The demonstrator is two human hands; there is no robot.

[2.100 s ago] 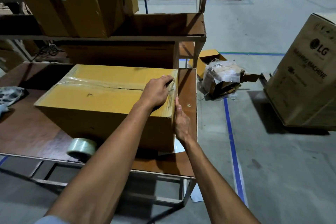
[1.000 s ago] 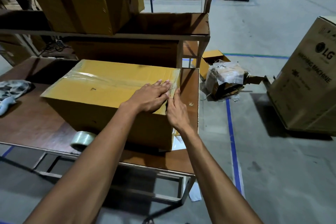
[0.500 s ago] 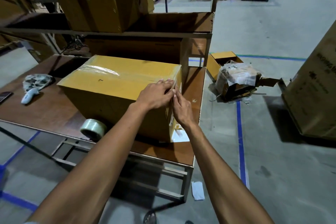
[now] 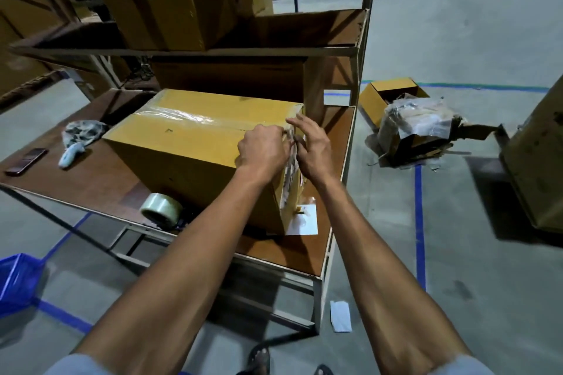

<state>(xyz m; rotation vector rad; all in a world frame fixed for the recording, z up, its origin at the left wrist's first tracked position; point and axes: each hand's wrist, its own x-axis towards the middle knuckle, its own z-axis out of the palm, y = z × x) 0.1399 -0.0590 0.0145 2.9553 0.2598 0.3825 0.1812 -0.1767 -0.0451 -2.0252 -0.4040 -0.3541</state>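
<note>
Middle of the frame: cardboard box, yellow-brown, closed, flat on the brown bench. Clear tape strip along the top seam, glossy and wrinkled, folded over the right-hand top edge and hanging crumpled down the end face. Left hand on top of the box at that edge, fingers curled together and clamped on the tape right at the fold. Right hand just beside it, against the end face. Fingers apart, index nearly straight over the corner, the others lightly bent against the tape, closed on nothing. Both forearms bare, reaching in from the bottom of the frame.

Under the lower right corner of the box, a white sheet poking out onto the bench. Tape roll on its side against the near face of the box, at the front edge of the bench. Toward the left of the frame, well apart from the box: a crumpled patterned cloth, a pale handheld object just beside it, a dark phone further left. Behind the bench, a shelf carrying more cartons. On the floor at right, a torn plastic-wrapped package near a blue line. Also a paper slip by the bench leg and a blue crate at lower left.
</note>
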